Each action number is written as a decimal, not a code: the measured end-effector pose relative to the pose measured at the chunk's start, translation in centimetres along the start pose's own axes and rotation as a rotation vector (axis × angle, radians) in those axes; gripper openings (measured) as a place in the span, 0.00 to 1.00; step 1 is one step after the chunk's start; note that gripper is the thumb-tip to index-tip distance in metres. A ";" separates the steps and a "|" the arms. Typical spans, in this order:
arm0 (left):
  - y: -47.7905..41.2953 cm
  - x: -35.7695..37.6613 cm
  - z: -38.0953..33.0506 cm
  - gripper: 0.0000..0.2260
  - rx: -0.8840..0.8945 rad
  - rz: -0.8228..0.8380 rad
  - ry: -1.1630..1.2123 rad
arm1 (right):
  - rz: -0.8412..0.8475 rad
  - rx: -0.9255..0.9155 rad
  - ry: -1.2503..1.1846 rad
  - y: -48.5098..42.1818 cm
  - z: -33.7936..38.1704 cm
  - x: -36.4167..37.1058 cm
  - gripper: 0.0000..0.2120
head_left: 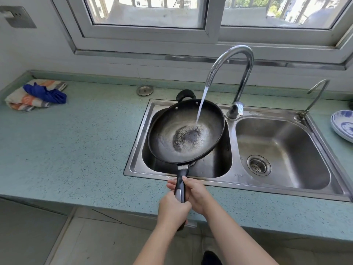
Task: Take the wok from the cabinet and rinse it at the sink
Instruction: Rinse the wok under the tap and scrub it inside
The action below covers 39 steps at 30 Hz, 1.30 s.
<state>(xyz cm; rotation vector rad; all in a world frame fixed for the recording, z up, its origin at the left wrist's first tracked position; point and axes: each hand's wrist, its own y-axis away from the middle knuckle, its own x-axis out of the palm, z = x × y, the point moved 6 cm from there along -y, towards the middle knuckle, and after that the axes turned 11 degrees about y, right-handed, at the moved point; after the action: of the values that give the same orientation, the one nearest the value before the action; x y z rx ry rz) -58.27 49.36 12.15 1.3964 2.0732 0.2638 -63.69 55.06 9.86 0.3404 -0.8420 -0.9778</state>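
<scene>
- Black round metal wok, shallow bowl, worn grey patch at centre; held tilted over the left basin of the stainless steel double sink, near the worktop's front edge.
- Stream of water from the tall chrome gooseneck tap lands inside the wok on its right side; rinse looks underway.
- Left hand: fingers curled tight round the low end of the long black-and-grey handle.
- Right hand: wrapped round the same handle just above, thumb on top.
- Handling, judged: rigid, probably heavy once water pools, weight far from the grip, so two hands on the handle makes sense. The wet handle may be slippery. The small black loop handle on the far rim is a second hold.
- Teal speckled worktop: folded striped cloth with blue rag at far left corner, round metal cap by back edge, blue-and-white plate at right edge.
- Small chrome tap behind the right basin.
- Sliding window above, wall socket far left, pale tiled floor below.
</scene>
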 end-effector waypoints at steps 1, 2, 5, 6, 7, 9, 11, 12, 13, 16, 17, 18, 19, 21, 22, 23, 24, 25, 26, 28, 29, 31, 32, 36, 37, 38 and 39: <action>0.0 0.1 -0.1 0.05 0.003 0.002 0.007 | -0.001 0.004 -0.024 0.1 0.0 0.0 0.20; 0.1 0.3 -0.2 0.05 0.002 0.007 0.019 | -0.002 0.008 -0.057 0.1 0.0 0.0 0.20; 0.3 0.7 -0.3 0.05 -0.003 0.020 0.112 | -0.013 0.021 -0.123 -0.1 -0.2 -0.1 0.20; 0.3 0.7 -0.4 0.06 -0.002 0.023 0.133 | -0.017 0.023 -0.131 -0.2 -0.4 -0.1 0.20; 0.3 0.7 -0.3 0.07 -0.006 0.030 0.150 | -0.020 0.024 -0.138 -0.3 -0.5 -0.1 0.21; 0.5 0.6 0.0 0.08 -0.033 0.079 0.231 | -0.020 0.027 -0.154 -0.4 -0.6 -0.2 0.21; 1.1 1.1 0.5 0.08 -0.080 0.181 0.397 | -0.021 0.034 -0.138 -0.5 -0.6 -0.6 0.21; 1.4 1.5 0.8 0.08 -0.093 0.223 0.472 | -0.028 0.042 -0.118 -0.6 -0.7 -0.9 0.22; 1.6 1.8 1.1 0.08 -0.091 0.235 0.509 | -0.043 0.055 -0.085 -0.7 -0.7 -1.1 0.23; 1.5 2.5 1.9 0.08 -0.068 0.151 0.490 | -0.153 0.087 0.138 -0.7 -0.3 -1.7 0.18; 1.5 2.7 1.9 0.08 -0.064 0.126 0.469 | -0.200 0.087 0.231 -0.6 0.1 -1.8 0.13; 1.6 2.8 1.8 0.07 -0.060 0.109 0.445 | -0.243 0.083 0.326 -0.5 0.5 -1.9 0.08; 1.7 2.9 1.5 0.06 -0.051 0.095 0.424 | -0.282 0.079 0.412 -0.5 0.9 -1.9 0.05; 1.9 2.8 1.1 0.04 -0.019 0.075 0.381 | -0.336 0.066 0.515 -0.3 1.3 -1.6 0.07; 2.0 2.7 0.9 0.03 -0.007 0.064 0.358 | -0.362 0.052 0.530 -0.5 1.3 -1.5 0.10; 2.1 2.5 0.8 0.04 0.010 0.052 0.334 | -0.386 0.038 0.546 -0.5 1.1 -1.4 0.12; 2.1 2.3 0.9 0.04 0.018 0.046 0.304 | -0.407 0.032 0.568 -0.6 0.9 -1.3 0.13; 2.0 2.1 1.1 0.04 0.026 0.039 0.268 | -0.417 0.032 0.585 -0.6 0.6 -1.2 0.13; 2.0 1.8 1.3 0.05 0.023 0.029 0.232 | -0.419 0.033 0.588 -0.7 0.4 -1.0 0.13; 1.9 1.1 1.6 0.09 0.030 0.007 0.145 | -0.402 0.028 0.575 -0.9 0.1 -0.5 0.15; 1.8 0.7 1.6 0.10 0.046 -0.010 0.096 | -0.397 0.020 0.569 -1.1 0.2 -0.1 0.15; 1.7 -0.3 1.5 0.10 0.093 -0.048 0.007 | -0.386 -0.003 0.529 -1.4 0.3 0.8 0.16; 1.6 -0.7 1.4 0.11 0.115 -0.060 -0.013 | -0.382 -0.010 0.492 -1.6 0.3 1.1 0.15; 1.4 -1.7 1.5 0.08 0.048 -0.009 0.213 | -0.362 -0.015 0.343 -2.1 0.1 1.9 0.13; 1.3 -1.6 1.8 0.07 -0.018 0.022 0.339 | -0.350 -0.019 0.326 -2.1 0.2 2.0 0.14; 1.2 -1.3 2.1 0.06 -0.098 0.055 0.473 | -0.336 -0.024 0.311 -2.2 0.2 2.0 0.14; 1.3 -1.0 2.3 0.06 -0.171 0.088 0.600 | -0.318 -0.028 0.299 -2.1 0.3 2.1 0.14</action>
<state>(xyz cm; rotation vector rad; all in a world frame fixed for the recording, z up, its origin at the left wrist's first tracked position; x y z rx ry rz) -55.66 48.65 11.30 1.4195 2.3785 0.9741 -64.58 52.17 9.78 0.5928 -0.5092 -1.1960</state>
